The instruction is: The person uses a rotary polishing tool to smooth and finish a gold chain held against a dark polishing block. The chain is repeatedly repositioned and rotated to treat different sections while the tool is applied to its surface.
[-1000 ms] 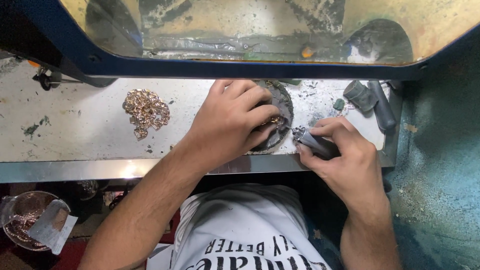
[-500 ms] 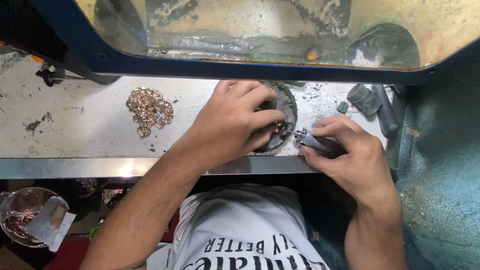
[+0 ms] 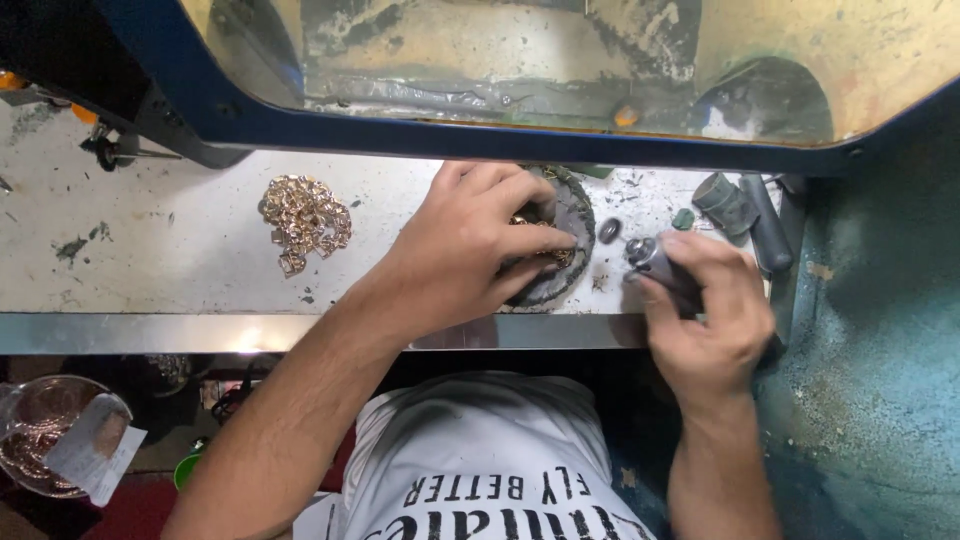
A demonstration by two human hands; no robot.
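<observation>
Worn white table [image 3: 180, 270], scratched and stained, with a metal front edge; blue-framed glass screen [image 3: 520, 60] along its far side.

- Left hand [image 3: 470, 250]: lies over a dark round pad [image 3: 575, 225] at the table's middle, fingers curled down, pinching a small gold-coloured piece [image 3: 535, 222] against the pad. Piece mostly hidden under the fingers; its shape cannot be told.
- Right hand [image 3: 710, 320]: clenched around a slim metal-tipped tool [image 3: 650, 258], tip pointing toward the pad, just beside its right rim, apart from it.
- Small dark ring [image 3: 609, 230]: on the table between pad and tool tip.
- Heap of gold-coloured links [image 3: 305, 220]: on the table, well left of the left hand.
- Dark cylindrical parts [image 3: 745, 215]: far right of the table, beyond the right hand; a small green bit [image 3: 683, 218] beside them.
- Bowl [image 3: 35, 430] of copper-toned pieces with a paper slip [image 3: 95, 450]: below table level, lower left.
- White printed shirt [image 3: 480, 460]: bottom centre.
</observation>
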